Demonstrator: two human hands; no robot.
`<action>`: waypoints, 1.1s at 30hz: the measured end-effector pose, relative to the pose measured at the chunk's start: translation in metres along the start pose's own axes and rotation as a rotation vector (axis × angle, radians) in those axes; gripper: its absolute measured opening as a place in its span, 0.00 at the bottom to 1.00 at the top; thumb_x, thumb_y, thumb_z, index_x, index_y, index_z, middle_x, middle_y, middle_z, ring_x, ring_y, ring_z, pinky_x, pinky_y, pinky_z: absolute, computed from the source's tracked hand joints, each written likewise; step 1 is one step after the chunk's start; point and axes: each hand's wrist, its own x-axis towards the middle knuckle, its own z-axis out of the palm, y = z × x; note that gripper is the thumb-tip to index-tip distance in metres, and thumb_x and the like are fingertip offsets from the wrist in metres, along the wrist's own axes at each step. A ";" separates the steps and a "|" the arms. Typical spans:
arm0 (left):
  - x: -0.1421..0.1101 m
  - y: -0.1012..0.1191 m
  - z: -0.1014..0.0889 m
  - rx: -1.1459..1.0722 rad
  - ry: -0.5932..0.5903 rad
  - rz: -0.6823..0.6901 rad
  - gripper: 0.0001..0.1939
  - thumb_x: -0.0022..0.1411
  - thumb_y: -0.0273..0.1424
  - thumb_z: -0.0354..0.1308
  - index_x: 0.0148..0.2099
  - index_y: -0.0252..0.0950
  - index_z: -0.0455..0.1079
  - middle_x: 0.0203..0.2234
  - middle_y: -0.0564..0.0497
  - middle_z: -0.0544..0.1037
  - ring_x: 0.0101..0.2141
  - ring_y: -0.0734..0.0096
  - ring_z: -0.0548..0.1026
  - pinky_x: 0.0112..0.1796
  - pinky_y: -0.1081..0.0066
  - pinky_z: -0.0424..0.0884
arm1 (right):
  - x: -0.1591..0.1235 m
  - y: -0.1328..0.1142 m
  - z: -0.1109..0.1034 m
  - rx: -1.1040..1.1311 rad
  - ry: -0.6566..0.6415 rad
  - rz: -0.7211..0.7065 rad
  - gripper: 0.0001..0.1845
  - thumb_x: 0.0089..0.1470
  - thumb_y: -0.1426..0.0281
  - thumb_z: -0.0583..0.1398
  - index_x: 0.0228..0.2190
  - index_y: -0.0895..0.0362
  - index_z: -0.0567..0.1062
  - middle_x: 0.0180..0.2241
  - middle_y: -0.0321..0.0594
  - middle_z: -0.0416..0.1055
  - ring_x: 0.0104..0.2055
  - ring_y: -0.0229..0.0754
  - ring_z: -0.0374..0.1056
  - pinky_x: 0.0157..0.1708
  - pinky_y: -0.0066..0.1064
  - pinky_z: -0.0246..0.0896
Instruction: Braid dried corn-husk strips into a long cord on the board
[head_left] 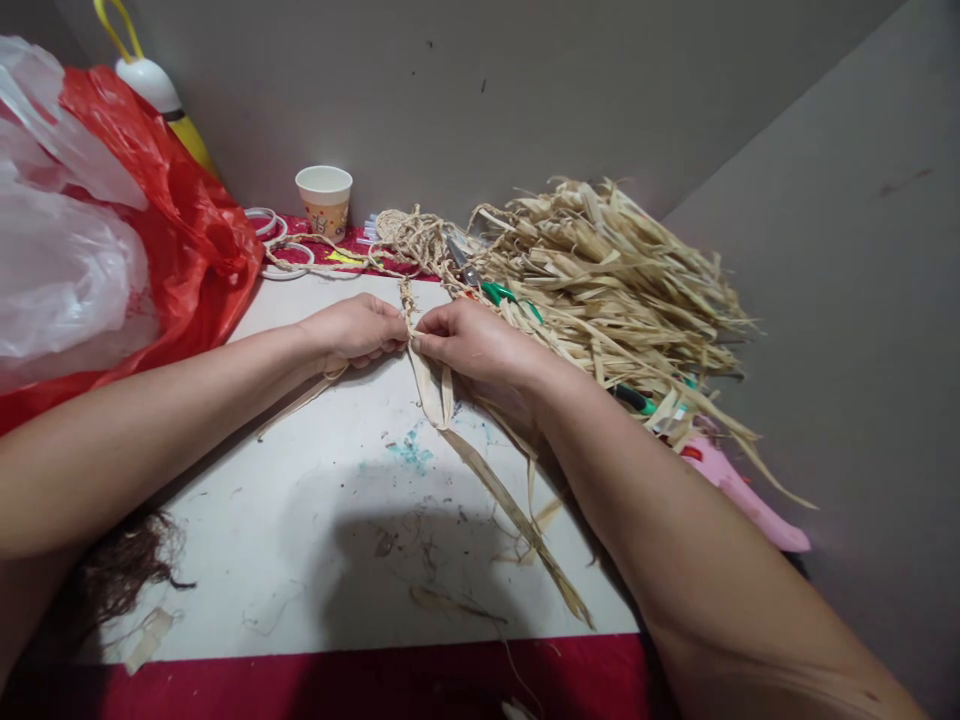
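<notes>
Between my hands is a braid of dried corn husk [406, 298], running away from me toward the back of the white board. My left hand [358, 330] pinches the braid from the left, with a loose strip trailing under it. From the right my right hand [476, 338] pinches the same braid close to the left fingertips. Below the fingers hang loose husk strands [429, 385], and one long strip [517, 515] slants toward the front right of the board. The exact grip of the fingertips on single strands is partly hidden.
A heap of dried husks [615, 270] lies at right, with green-handled scissors [510, 297] at its edge. Coiled braid [412, 238], a paper cup [325, 203] and white rings [291, 262] are at the back. Red and white plastic bags [199, 205] bulge at left. Scraps litter the white board [300, 560].
</notes>
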 end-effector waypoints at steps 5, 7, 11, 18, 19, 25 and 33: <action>-0.001 0.000 0.001 0.035 0.033 -0.008 0.13 0.51 0.24 0.55 0.17 0.35 0.60 0.10 0.59 0.57 0.10 0.84 0.52 0.13 0.75 0.45 | -0.005 -0.007 -0.013 -0.050 -0.007 0.113 0.07 0.45 0.74 0.59 0.18 0.60 0.69 0.17 0.33 0.61 0.20 0.31 0.53 0.22 0.26 0.45; -0.002 0.000 0.001 0.044 0.037 -0.008 0.12 0.51 0.24 0.55 0.18 0.35 0.61 0.10 0.59 0.58 0.10 0.84 0.52 0.13 0.76 0.45 | -0.007 -0.011 -0.015 0.019 -0.011 0.167 0.10 0.46 0.73 0.59 0.16 0.60 0.67 0.15 0.33 0.60 0.17 0.30 0.51 0.19 0.26 0.44; -0.002 -0.001 0.001 0.017 0.050 -0.011 0.12 0.51 0.24 0.54 0.18 0.35 0.61 0.09 0.59 0.57 0.09 0.84 0.51 0.13 0.76 0.44 | -0.010 -0.022 -0.008 0.123 -0.025 0.229 0.12 0.48 0.73 0.56 0.16 0.60 0.67 0.11 0.32 0.58 0.14 0.29 0.48 0.17 0.26 0.41; -0.001 -0.001 -0.003 -0.134 -0.037 -0.021 0.16 0.50 0.22 0.52 0.15 0.35 0.54 0.09 0.59 0.54 0.10 0.86 0.49 0.13 0.78 0.42 | -0.008 -0.023 0.015 -0.124 0.055 0.113 0.13 0.49 0.72 0.52 0.20 0.61 0.73 0.19 0.42 0.70 0.21 0.36 0.61 0.22 0.26 0.50; -0.002 -0.001 -0.003 -0.140 -0.046 -0.025 0.15 0.50 0.23 0.52 0.15 0.35 0.54 0.09 0.59 0.54 0.10 0.86 0.49 0.13 0.78 0.41 | -0.008 -0.022 0.016 -0.190 0.066 0.105 0.13 0.50 0.71 0.52 0.22 0.62 0.74 0.21 0.44 0.72 0.23 0.37 0.62 0.23 0.27 0.50; -0.002 -0.001 -0.003 -0.175 -0.094 -0.015 0.16 0.50 0.24 0.55 0.14 0.34 0.56 0.08 0.59 0.55 0.10 0.86 0.50 0.13 0.79 0.42 | -0.013 -0.027 0.024 -0.472 0.057 0.053 0.17 0.53 0.70 0.49 0.31 0.61 0.77 0.31 0.53 0.76 0.31 0.47 0.68 0.26 0.32 0.49; -0.002 -0.002 -0.008 -0.225 -0.129 -0.040 0.13 0.51 0.21 0.57 0.17 0.33 0.61 0.08 0.59 0.59 0.09 0.87 0.52 0.12 0.80 0.43 | -0.027 -0.039 -0.010 -0.027 -0.303 -0.050 0.15 0.53 0.70 0.55 0.18 0.61 0.70 0.17 0.39 0.68 0.17 0.31 0.59 0.19 0.25 0.48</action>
